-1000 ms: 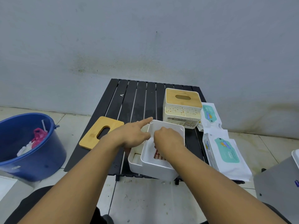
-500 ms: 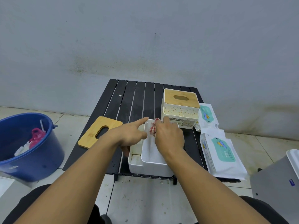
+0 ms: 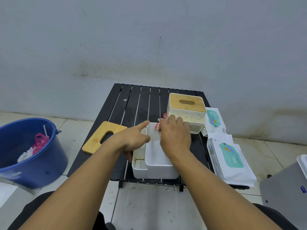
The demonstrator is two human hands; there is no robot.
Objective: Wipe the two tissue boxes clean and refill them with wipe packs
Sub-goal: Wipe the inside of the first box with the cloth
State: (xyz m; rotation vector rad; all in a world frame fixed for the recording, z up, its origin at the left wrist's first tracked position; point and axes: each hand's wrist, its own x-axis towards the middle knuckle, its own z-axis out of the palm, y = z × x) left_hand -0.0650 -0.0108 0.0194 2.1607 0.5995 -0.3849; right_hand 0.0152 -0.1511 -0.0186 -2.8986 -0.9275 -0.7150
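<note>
right hand [image 3: 176, 138], tight on cloth [image 3: 157, 127], now at box [image 3: 157, 170] far rim; left hand [image 3: 132, 140] clasped round its wall

Head view: flat, diffuse light, moderately bright.
Shadows are soft-edged and faint. The white tissue box [image 3: 157, 156] interior is nearly washed out. The right hand [image 3: 176, 138] fingertips and the red-and-white cloth [image 3: 157, 127] are slightly motion-blurred. Wide-angle bowing curves the black table [image 3: 144, 103] edges and the floor line; the corners are soft.

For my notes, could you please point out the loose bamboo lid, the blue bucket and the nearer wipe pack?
loose bamboo lid [image 3: 95, 141], head view, wood beside slot
blue bucket [image 3: 41, 163], head view, outer wall
nearer wipe pack [image 3: 231, 156], head view, teal label
</note>
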